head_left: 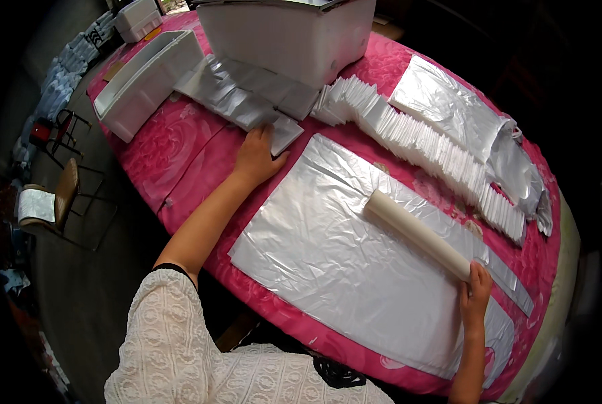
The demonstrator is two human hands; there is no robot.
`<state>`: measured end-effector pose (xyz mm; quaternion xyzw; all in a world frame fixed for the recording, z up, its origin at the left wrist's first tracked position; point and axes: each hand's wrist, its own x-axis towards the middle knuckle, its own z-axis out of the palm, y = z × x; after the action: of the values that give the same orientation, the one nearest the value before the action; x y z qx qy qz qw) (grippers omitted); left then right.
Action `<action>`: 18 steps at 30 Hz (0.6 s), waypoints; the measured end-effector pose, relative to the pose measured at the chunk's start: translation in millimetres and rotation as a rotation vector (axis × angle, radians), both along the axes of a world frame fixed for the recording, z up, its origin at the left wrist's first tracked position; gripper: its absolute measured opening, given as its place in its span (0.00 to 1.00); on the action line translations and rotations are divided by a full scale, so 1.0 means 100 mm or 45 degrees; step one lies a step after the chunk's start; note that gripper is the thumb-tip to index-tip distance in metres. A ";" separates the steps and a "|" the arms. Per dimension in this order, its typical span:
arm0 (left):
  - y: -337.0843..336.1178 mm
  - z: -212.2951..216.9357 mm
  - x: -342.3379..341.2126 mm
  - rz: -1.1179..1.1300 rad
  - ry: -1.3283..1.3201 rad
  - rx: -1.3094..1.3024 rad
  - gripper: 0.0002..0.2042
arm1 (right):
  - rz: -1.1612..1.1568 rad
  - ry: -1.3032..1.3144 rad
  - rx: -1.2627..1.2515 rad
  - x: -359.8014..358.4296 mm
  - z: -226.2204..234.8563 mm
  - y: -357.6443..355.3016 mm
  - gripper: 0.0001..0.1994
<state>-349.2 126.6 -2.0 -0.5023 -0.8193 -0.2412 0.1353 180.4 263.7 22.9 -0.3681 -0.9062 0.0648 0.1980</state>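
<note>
Your work surface is a table under a pink flowered cloth [180, 145]. Take the large silver sheet [335, 262] spread flat on it as your landmark. A cream tube [419, 233] lies across the sheet's right part. Beyond the sheet's far edge runs a long row of white folded pieces [422, 145], with silver bags [449, 108] behind that row. Far left of the sheet lie overlapping silver packets [237, 97], a white tray [143, 81], and a big white box [287, 34].
</note>
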 end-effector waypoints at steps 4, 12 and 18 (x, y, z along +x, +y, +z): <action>0.07 0.01 -0.02 0.049 -0.133 -0.033 0.32 | 0.008 -0.001 0.050 0.02 -0.04 0.00 0.25; 0.12 0.22 0.08 0.004 0.246 0.027 0.34 | 0.038 0.015 0.065 0.01 -0.04 0.01 0.26; 0.24 0.25 0.18 -0.099 0.457 0.041 0.31 | 0.033 0.009 0.111 0.01 -0.06 0.01 0.26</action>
<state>-330.8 150.1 23.0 -0.5664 -0.7579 -0.1657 0.2779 181.3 264.5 16.6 -0.3470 -0.9121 0.0292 0.2162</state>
